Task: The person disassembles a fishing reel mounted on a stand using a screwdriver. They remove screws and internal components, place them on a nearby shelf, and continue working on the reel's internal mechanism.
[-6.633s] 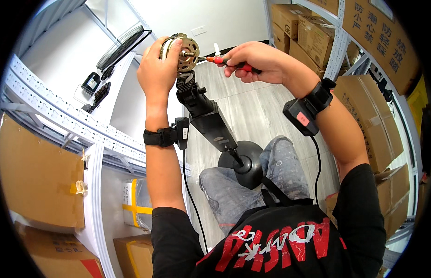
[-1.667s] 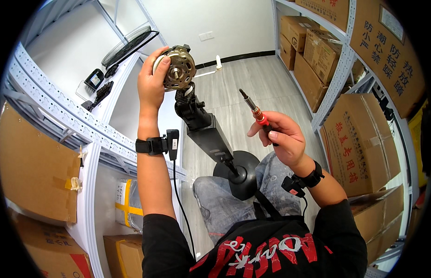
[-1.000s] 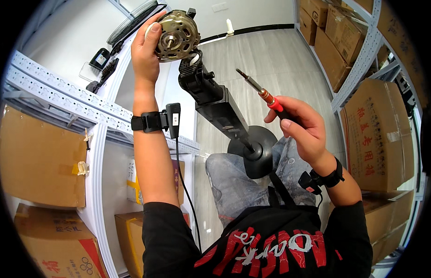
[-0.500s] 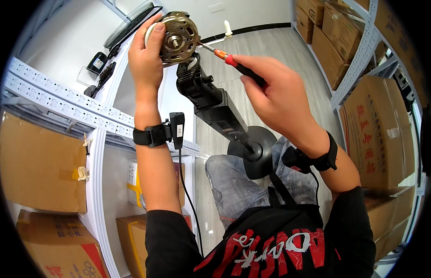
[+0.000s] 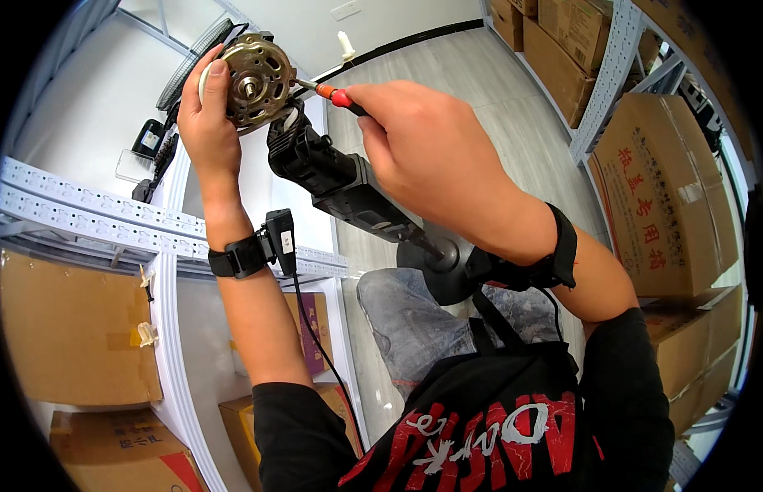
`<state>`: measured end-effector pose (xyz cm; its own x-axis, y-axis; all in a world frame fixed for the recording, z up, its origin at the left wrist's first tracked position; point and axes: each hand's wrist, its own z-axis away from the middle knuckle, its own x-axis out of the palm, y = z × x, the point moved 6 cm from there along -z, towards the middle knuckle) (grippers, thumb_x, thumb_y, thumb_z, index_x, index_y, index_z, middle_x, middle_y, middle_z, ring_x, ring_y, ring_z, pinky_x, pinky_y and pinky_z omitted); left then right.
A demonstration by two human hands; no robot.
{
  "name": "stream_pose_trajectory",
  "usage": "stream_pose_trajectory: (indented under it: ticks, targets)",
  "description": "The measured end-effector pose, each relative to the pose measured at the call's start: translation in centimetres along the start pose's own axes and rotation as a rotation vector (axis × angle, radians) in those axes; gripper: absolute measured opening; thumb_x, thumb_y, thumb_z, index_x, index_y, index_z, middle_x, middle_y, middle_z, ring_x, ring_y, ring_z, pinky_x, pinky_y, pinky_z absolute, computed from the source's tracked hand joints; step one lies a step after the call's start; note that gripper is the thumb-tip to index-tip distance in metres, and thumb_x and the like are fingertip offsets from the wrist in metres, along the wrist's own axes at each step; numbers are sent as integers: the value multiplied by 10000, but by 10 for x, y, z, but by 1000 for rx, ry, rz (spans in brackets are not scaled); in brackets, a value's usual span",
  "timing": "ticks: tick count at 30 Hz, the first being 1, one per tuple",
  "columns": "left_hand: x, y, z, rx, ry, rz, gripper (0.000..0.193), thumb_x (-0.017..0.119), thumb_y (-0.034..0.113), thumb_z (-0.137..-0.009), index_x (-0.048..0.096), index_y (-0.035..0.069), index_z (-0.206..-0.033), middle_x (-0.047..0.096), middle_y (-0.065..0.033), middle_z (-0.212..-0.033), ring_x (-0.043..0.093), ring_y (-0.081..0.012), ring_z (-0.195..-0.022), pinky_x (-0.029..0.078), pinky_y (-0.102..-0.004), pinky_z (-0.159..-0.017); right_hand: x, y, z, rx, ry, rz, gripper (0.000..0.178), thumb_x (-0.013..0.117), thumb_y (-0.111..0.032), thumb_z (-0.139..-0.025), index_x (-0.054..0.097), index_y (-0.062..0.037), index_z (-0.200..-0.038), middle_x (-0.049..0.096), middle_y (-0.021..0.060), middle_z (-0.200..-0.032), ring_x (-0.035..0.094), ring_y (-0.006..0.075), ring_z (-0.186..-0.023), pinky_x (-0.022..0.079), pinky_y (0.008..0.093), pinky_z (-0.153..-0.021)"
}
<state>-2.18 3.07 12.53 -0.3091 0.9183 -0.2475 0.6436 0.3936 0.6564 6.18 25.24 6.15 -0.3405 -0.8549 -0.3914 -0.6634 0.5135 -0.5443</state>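
A: What lies nearest us?

B: Our black shirt (image 5: 480,443), then our grey jeans (image 5: 410,316), with the round black base (image 5: 424,283) of the stand (image 5: 316,162) by our knees. Each wrist wears a black strap.

A: And our right hand?

B: Our right hand (image 5: 439,139) reaches in over the stand. Its thumb and fingers pinch the handle of the screwdriver (image 5: 341,98), though most of those fingers are hidden behind the back of the hand.

A: Where is the tip?

B: At the right edge of the motor (image 5: 263,78). It seems to touch the metal there; what it sits in is too small for us to tell.

A: Where is the motor itself?

B: At the top end of the stand, its slotted metal face and central shaft turned toward us. Our left hand (image 5: 208,135) grips it from the left: thumb pressed on the face near the rim, the other fingers wrapped behind, mostly out of sight.

A: And farther off?

B: We have cartons on both sides, one large carton (image 5: 664,197) at right, a wire grille (image 5: 189,70) behind the motor, pale floor (image 5: 439,82), then the white wall (image 5: 304,29).
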Motion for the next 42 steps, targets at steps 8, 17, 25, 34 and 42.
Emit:
stream_pose_trajectory:
  ticks: [8,17,25,34,42]
  targets:
    - [-2,0,-1,16,22,-78,441,625,383,-988,674,30,-1248,687,-86,-1123,640,-140,-991,491,-265,-909,-11,-21,-13,-199,42,126,73,637,-55,-763,660,13,-747,648,162,-673,655,341,-624,547,407,-590]
    - [2,6,2,-9,46,-132,435,631,390,-983,681,40,-1236,687,-94,-1124,639,-146,-1005,491,-270,-911,-10,-32,-24,-229,7,117,37,652,-31,-712,656,1,-694,645,166,-653,660,333,-631,546,399,-604]
    - [0,4,1,34,44,-163,439,636,398,-974,686,41,-1226,689,-108,-1144,646,-170,-1007,491,-288,-917,-18,-26,-25,-146,66,-71,228,574,16,-813,650,10,-1028,653,215,-876,635,403,-821,499,468,-710]
    - [0,3,2,12,65,-166,423,641,393,-967,698,47,-1204,692,-102,-1138,649,-170,-1024,492,-286,-917,-11,-22,-26,-70,-17,168,101,648,-94,-859,609,-3,-836,595,166,-631,619,383,-629,492,463,-586]
    - [1,2,0,-1,67,-202,401,642,381,-969,704,58,-1198,700,-91,-1110,659,-162,-985,503,-283,-888,-8,-30,-28,-238,30,343,58,723,-107,-683,689,-62,-671,668,117,-646,695,276,-623,562,366,-552]
